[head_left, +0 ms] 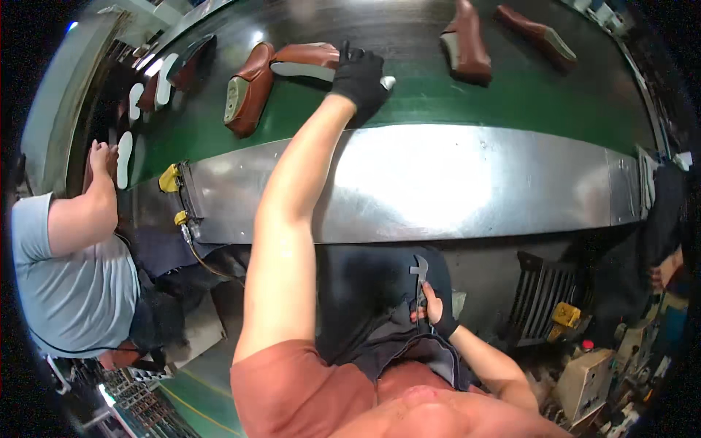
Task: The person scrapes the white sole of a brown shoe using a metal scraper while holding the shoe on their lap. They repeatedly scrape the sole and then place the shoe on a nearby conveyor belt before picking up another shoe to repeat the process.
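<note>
My left arm reaches across the metal ledge (416, 175). In a black glove with a pale thumb tip, my left hand (359, 79) is at the near end of a brown leather shoe (307, 57) lying on its side with its pale sole facing me. Its thumb stands away from the fingers; the palm side is hidden, and I see no firm hold. Another brown shoe (250, 91) lies against that one on the left. Low by my lap, my right hand (436, 308) is closed around the handle of metal lasting pincers (420, 270), jaws upward.
Two more brown shoes (467, 47) (539, 36) lie farther right on the green belt (416, 98). A co-worker (77, 285) at left reaches toward pale soles (125, 159). Yellow-fitted air tooling (170, 179) sits on the ledge's left end. A dark grille (544, 299) stands right of my legs.
</note>
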The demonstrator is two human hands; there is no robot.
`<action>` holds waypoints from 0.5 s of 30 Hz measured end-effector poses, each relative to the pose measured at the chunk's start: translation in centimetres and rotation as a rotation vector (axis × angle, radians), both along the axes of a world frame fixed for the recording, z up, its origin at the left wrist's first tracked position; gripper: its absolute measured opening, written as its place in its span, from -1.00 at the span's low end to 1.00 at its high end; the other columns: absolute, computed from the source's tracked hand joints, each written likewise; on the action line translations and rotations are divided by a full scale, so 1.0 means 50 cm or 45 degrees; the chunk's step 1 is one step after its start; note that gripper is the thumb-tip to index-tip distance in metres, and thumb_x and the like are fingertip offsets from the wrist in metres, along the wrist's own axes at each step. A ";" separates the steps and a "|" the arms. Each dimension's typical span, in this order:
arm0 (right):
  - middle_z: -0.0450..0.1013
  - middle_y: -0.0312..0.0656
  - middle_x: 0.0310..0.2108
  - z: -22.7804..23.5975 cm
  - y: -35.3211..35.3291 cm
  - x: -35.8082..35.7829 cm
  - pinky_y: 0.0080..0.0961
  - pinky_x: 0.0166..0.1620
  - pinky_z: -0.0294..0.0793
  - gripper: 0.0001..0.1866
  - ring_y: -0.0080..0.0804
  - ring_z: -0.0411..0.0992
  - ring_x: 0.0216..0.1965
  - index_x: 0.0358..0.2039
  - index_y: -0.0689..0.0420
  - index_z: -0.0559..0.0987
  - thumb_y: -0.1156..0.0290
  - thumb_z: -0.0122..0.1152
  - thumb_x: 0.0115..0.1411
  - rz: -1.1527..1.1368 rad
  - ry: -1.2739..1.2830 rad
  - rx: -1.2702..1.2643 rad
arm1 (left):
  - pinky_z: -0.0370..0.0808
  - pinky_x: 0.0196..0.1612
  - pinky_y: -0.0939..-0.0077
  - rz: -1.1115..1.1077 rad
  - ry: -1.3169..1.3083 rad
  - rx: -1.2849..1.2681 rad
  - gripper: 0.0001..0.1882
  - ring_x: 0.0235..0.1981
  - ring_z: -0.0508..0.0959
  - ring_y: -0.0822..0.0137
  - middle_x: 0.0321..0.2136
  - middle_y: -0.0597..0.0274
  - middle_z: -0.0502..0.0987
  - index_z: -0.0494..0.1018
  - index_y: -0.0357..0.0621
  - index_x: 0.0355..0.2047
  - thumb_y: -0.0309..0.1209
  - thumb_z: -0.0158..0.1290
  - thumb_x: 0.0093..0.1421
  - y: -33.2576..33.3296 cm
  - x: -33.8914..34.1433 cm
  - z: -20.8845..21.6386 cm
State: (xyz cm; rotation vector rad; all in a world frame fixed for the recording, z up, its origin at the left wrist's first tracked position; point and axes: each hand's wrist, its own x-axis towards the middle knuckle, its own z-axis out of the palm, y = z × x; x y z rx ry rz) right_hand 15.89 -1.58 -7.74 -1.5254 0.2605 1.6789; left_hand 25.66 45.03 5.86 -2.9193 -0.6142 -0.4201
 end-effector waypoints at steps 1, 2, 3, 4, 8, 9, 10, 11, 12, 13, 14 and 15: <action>0.45 -0.02 -0.64 0.006 0.002 0.004 -0.44 -0.57 0.50 -0.26 -0.24 0.46 -0.67 -0.41 0.33 0.51 -0.21 -0.25 0.22 -0.017 0.008 -0.013 | -0.08 0.26 0.02 0.014 0.109 -0.083 -0.50 0.10 0.28 -0.03 -0.07 -0.12 0.39 0.38 -0.26 -0.14 -0.05 -0.10 0.16 -0.003 0.001 0.001; 0.44 -0.04 -0.68 0.007 0.002 0.008 -0.42 -0.56 0.50 -0.27 -0.26 0.46 -0.67 -0.44 0.32 0.52 -0.22 -0.26 0.22 -0.032 0.017 -0.039 | -0.09 0.26 0.01 0.008 0.185 -0.221 -0.50 0.10 0.27 -0.04 -0.10 -0.14 0.39 0.40 -0.29 -0.19 -0.03 -0.08 0.15 -0.005 -0.014 0.001; 0.44 -0.04 -0.68 0.008 0.004 0.011 -0.42 -0.56 0.50 -0.26 -0.26 0.46 -0.67 -0.44 0.31 0.52 -0.22 -0.26 0.22 -0.054 0.002 -0.037 | -0.09 0.26 -0.02 0.019 0.287 -0.305 -0.55 0.07 0.32 -0.03 -0.15 -0.14 0.42 0.41 -0.29 -0.26 -0.08 -0.06 0.14 -0.011 -0.041 0.020; 0.44 -0.05 -0.68 0.012 0.004 0.009 -0.41 -0.56 0.50 -0.26 -0.25 0.46 -0.67 -0.45 0.31 0.52 -0.22 -0.27 0.23 -0.056 -0.003 -0.030 | -0.05 0.24 0.01 -0.074 0.023 -0.217 -0.57 0.04 0.33 -0.05 -0.16 -0.13 0.42 0.40 -0.30 -0.22 -0.14 -0.02 0.11 0.018 -0.099 -0.006; 0.44 0.01 -0.66 -0.002 -0.003 -0.001 -0.40 -0.52 0.52 -0.24 -0.21 0.47 -0.64 -0.37 0.32 0.49 -0.26 -0.26 0.20 -0.055 0.006 -0.008 | 0.14 0.17 0.10 0.561 -1.174 -0.458 -0.52 -0.02 0.34 -0.10 -0.20 -0.11 0.41 0.31 -0.32 -0.07 -0.37 0.05 -0.02 0.017 -0.198 -0.075; 0.44 0.03 -0.66 -0.004 -0.006 -0.004 -0.40 -0.52 0.52 -0.23 -0.20 0.47 -0.63 -0.35 0.33 0.48 -0.27 -0.26 0.20 -0.044 -0.003 -0.003 | 0.17 0.15 0.11 0.556 -1.056 -0.597 -0.50 -0.01 0.33 -0.12 -0.18 -0.13 0.39 0.29 -0.33 -0.05 -0.41 0.04 -0.03 0.023 -0.201 -0.077; 0.44 0.06 -0.64 0.001 -0.007 -0.003 -0.38 -0.49 0.53 -0.21 -0.17 0.47 -0.63 -0.30 0.36 0.45 -0.29 -0.25 0.18 0.013 -0.007 0.000 | 0.20 0.13 0.13 0.558 -0.942 -0.736 -0.47 0.00 0.31 -0.13 -0.16 -0.15 0.37 0.26 -0.33 -0.02 -0.44 0.03 -0.05 0.034 -0.198 -0.077; 0.44 0.06 -0.64 -0.001 -0.006 -0.006 -0.37 -0.49 0.53 -0.21 -0.17 0.47 -0.63 -0.29 0.36 0.44 -0.29 -0.26 0.18 0.045 0.018 0.017 | 0.23 0.12 0.14 0.558 -0.827 -0.874 -0.44 0.00 0.29 -0.14 -0.14 -0.18 0.35 0.23 -0.34 0.01 -0.47 0.02 -0.07 0.038 -0.197 -0.080; 0.44 0.06 -0.64 -0.003 -0.008 -0.004 -0.37 -0.49 0.53 -0.20 -0.17 0.47 -0.63 -0.29 0.37 0.44 -0.29 -0.26 0.18 0.053 0.034 0.023 | 0.23 0.11 0.11 0.389 -0.868 -0.592 -0.43 0.02 0.28 -0.17 -0.09 -0.23 0.32 0.24 -0.31 0.02 -0.45 0.02 -0.06 0.023 -0.171 -0.088; 0.44 0.06 -0.64 -0.005 -0.009 -0.003 -0.36 -0.49 0.54 -0.20 -0.17 0.47 -0.63 -0.29 0.37 0.44 -0.29 -0.27 0.18 0.060 0.050 0.033 | 0.23 0.10 0.09 0.218 -0.901 -0.306 -0.43 0.04 0.27 -0.19 -0.05 -0.29 0.29 0.24 -0.28 0.02 -0.43 0.03 -0.05 0.001 -0.142 -0.079; 0.44 0.06 -0.64 -0.006 -0.010 -0.007 -0.37 -0.49 0.53 -0.20 -0.17 0.47 -0.64 -0.29 0.37 0.44 -0.30 -0.27 0.18 0.059 0.037 0.012 | 0.21 0.12 0.10 0.330 -0.645 -0.071 -0.31 0.11 0.20 -0.24 0.05 -0.33 0.22 0.18 -0.25 0.10 -0.30 0.10 -0.05 -0.018 -0.125 -0.068; 0.44 0.06 -0.65 -0.006 -0.010 -0.011 -0.38 -0.49 0.53 -0.20 -0.17 0.47 -0.64 -0.30 0.36 0.44 -0.30 -0.27 0.17 0.052 0.021 -0.008 | 0.20 0.13 0.09 0.212 -0.549 -0.005 -0.29 0.13 0.19 -0.26 0.07 -0.33 0.21 0.16 -0.25 0.12 -0.25 0.10 -0.03 -0.038 -0.112 -0.054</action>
